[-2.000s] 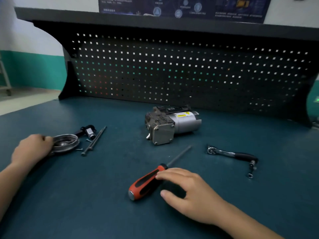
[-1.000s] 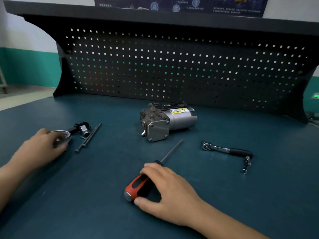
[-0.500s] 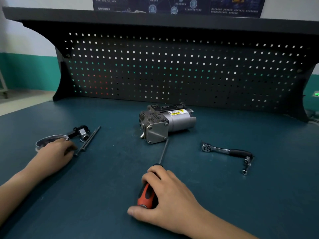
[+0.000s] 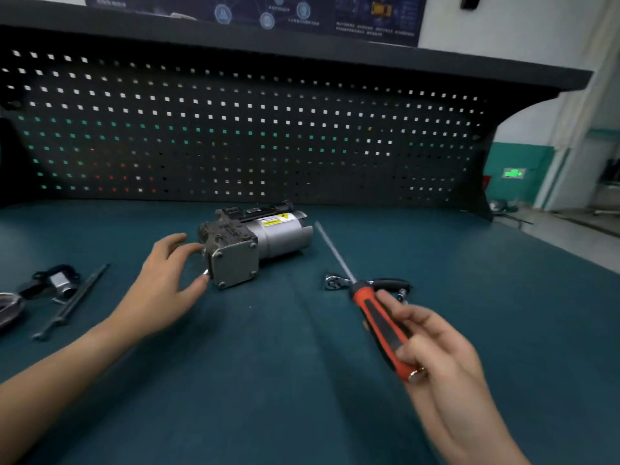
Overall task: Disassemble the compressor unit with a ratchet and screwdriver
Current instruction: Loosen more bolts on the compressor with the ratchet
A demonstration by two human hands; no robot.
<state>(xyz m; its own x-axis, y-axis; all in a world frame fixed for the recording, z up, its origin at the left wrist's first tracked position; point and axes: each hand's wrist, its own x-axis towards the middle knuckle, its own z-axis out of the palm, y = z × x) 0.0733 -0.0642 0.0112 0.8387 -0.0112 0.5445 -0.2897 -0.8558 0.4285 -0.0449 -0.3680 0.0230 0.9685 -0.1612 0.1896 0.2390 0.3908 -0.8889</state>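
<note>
The grey compressor unit (image 4: 255, 243) lies on its side in the middle of the teal bench, its square end plate facing me. My left hand (image 4: 164, 283) is open just left of that end plate, fingertips at its lower left corner. My right hand (image 4: 439, 360) holds the red-and-black screwdriver (image 4: 379, 320) by the handle, raised above the bench, its shaft pointing up and left toward the compressor's right end. The ratchet (image 4: 369, 284) lies on the bench behind the screwdriver, partly hidden by it.
At the far left lie a long dark bolt (image 4: 72, 302), a small black-and-silver part (image 4: 58, 281) and the edge of a metal dish (image 4: 8, 310). A black pegboard (image 4: 235, 135) walls the back of the bench (image 4: 268, 380). The bench's right edge opens onto the workshop floor.
My right hand has lifted the screwdriver off the bench and swung it to the right. My left hand left the metal dish and moved right to the compressor's end plate.
</note>
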